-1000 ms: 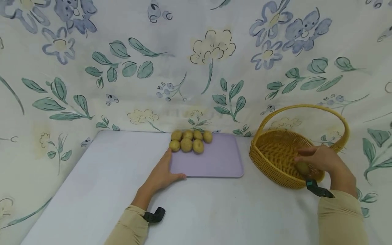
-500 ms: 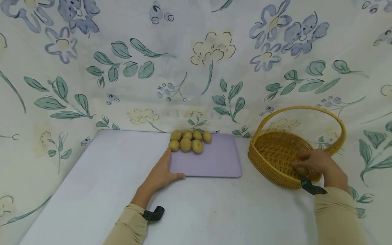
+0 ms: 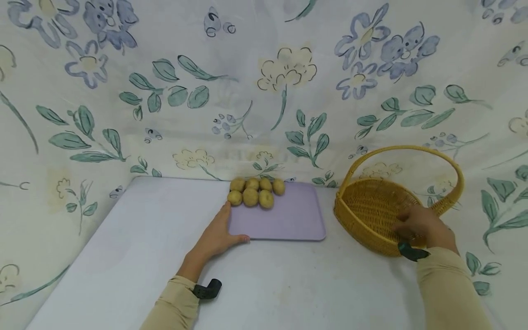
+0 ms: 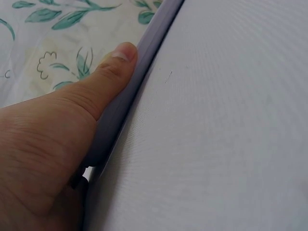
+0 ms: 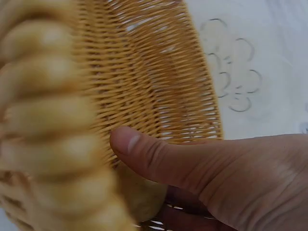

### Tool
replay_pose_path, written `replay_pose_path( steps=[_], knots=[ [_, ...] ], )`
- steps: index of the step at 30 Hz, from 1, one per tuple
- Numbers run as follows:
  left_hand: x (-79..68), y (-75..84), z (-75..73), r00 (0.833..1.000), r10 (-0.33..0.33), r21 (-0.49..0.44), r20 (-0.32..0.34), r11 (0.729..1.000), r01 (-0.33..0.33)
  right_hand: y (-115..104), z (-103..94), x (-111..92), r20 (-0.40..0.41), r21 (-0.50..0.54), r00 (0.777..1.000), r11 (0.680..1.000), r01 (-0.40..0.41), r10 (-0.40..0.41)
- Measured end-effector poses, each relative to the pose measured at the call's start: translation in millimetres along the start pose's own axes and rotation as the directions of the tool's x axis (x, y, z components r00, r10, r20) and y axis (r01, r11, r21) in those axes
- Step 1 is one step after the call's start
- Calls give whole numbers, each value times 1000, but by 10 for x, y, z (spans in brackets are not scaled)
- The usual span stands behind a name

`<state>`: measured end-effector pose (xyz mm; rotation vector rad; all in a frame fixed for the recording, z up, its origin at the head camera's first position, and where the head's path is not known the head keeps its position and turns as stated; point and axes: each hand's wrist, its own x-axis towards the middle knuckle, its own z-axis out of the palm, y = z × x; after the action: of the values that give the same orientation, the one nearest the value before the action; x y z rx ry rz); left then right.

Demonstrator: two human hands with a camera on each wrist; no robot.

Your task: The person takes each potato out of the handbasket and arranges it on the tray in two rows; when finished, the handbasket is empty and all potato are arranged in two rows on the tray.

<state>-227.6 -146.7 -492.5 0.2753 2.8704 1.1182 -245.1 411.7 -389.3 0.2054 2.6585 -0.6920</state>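
Note:
My left hand (image 3: 216,233) rests at the front left corner of a lilac tray (image 3: 294,220), its fingers along the left side. In the left wrist view the thumb (image 4: 113,72) lies straight against the tray's edge (image 4: 154,38). Several potatoes (image 3: 250,197) sit in two rows at the tray's back left. Inside a wicker basket (image 3: 363,233) on the right, my right hand (image 3: 426,227) holds a potato (image 5: 139,195) near the basket's wall. Its thumb lies over the potato in the right wrist view; the other fingers are mostly hidden.
The basket's tall arched handle (image 3: 406,147) rises over the right hand and fills the left of the right wrist view. A white table (image 3: 288,284) lies under tray and basket. Floral cloth (image 3: 247,91) hangs directly behind them.
The right hand has shifted slightly left and lower inside the basket, and its potato is now hidden in the head view. The left hand, tray and potatoes on it stay put.

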Motion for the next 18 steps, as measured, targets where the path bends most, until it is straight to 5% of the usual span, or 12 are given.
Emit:
replay_pose_path(
  steps=[6, 18],
  knots=[
    [15, -9, 3, 1000, -4, -11, 3, 1000, 4, -12, 32, 62, -16, -13, 1000, 1000, -10, 10],
    [10, 2, -6, 1000, -4, -24, 7, 1000, 4, -9, 38, 23, -46, -99, 995, 991, 88, -92]
  ],
)
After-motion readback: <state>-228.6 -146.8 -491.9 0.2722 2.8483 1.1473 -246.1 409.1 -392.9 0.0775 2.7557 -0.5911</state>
